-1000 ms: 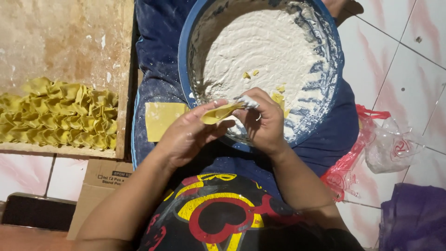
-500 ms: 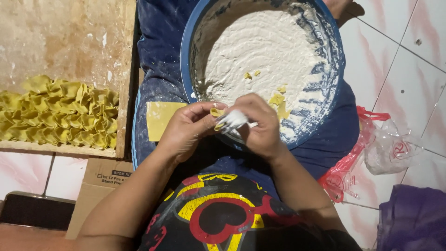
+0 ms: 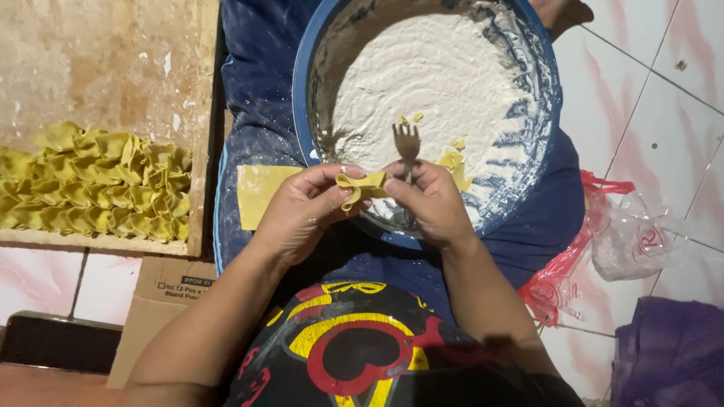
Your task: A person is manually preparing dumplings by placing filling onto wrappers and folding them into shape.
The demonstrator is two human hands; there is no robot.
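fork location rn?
Head view, centre: the fork stands tines-up in the right hand, over the near rim of the blue bowl of flour, beside the folded dough piece.

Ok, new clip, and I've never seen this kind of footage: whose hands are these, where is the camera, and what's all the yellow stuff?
There is no machine here. The camera sits on a person's head and looks down at their own lap. Their left hand and right hand pinch a folded yellow dough piece between them; the right also holds a fork. Behind is a blue basin of flour. A flat dough square lies on the lap, and finished folded pieces are lined up on a wooden board at left.
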